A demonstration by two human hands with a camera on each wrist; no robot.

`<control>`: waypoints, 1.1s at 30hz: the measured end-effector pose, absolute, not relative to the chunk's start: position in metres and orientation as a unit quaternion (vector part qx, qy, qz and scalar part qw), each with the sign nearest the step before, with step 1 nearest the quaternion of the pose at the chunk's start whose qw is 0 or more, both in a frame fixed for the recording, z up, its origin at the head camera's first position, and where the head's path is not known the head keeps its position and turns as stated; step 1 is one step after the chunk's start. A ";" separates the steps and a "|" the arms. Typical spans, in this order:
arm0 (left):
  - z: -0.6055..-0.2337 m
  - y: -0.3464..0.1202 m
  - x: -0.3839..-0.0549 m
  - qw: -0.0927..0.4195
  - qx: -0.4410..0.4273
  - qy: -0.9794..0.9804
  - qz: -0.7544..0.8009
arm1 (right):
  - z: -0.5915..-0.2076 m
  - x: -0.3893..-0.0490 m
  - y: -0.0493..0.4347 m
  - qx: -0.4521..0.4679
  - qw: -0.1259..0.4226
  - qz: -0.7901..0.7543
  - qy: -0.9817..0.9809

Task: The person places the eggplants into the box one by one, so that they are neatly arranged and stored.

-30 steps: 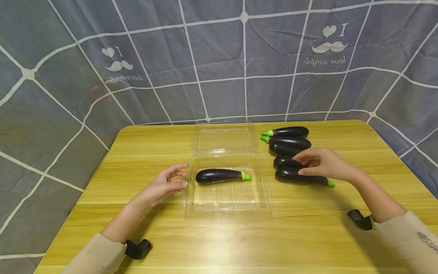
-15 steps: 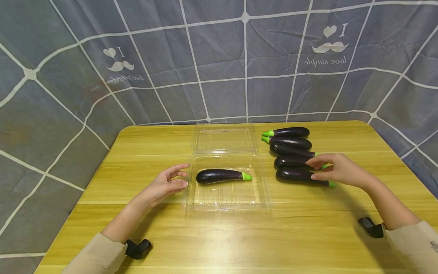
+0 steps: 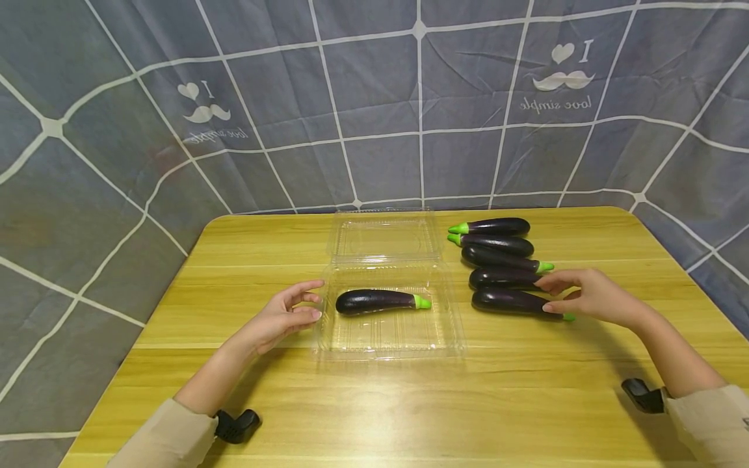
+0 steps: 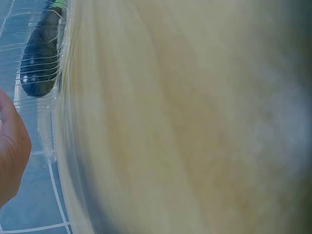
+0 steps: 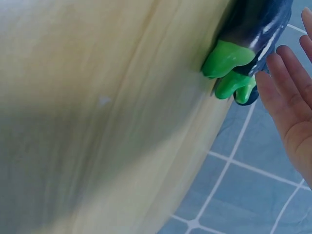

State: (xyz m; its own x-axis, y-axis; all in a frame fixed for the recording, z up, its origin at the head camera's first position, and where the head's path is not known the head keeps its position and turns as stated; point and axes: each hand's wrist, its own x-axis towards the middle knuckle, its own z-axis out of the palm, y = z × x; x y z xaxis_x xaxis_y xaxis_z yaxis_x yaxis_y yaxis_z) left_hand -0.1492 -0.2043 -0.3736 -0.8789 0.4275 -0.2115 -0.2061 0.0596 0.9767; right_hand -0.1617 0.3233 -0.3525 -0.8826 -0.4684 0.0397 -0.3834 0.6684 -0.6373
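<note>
The front eggplant lay at three o'clock of the clear container, partly beneath the right hand, whose thumb and fingers were parted. At nine o'clock, the left hand, fingers loosely spread, hovered just beside the container.

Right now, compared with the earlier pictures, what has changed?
The right grip has moved rightward toward the stem ends of the two nearest loose eggplants. Nothing was visibly taken or let go. Left grip, box, boxed eggplant and all loose eggplants stayed put.
</note>
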 end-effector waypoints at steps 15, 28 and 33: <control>-0.373 -0.203 -0.148 0.233 0.070 0.689 0.683 | -0.362 -0.159 0.330 -0.205 0.081 -0.318 0.922; -0.373 -0.203 -0.148 0.235 0.071 0.687 0.683 | -0.372 -0.163 0.334 -0.207 0.082 -0.315 0.923; -0.373 -0.203 -0.149 0.236 0.073 0.684 0.686 | -0.375 -0.165 0.334 -0.208 0.089 -0.324 0.919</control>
